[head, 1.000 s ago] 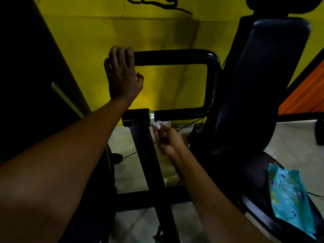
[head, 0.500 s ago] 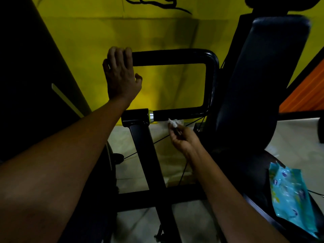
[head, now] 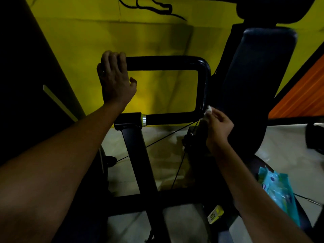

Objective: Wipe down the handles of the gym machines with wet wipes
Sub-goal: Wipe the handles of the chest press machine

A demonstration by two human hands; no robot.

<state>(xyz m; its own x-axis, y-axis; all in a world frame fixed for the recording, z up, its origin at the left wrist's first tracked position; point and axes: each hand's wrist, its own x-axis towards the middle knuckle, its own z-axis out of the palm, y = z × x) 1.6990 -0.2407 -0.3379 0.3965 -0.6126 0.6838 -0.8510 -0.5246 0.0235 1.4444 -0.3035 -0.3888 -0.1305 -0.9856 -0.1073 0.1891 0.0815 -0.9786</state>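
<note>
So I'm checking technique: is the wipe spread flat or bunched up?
Bunched: the wet wipe shows as a small crumpled wad pinched by the right hand against the handle.

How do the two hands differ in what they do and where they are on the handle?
The left hand grips the top bar of the black handle bare, while the right hand pinches a white wipe against its lower right corner. The left hand sits higher, fingers curled over the bar; the right hand is lower, near the seat pad. Both touch the same handle.
</note>
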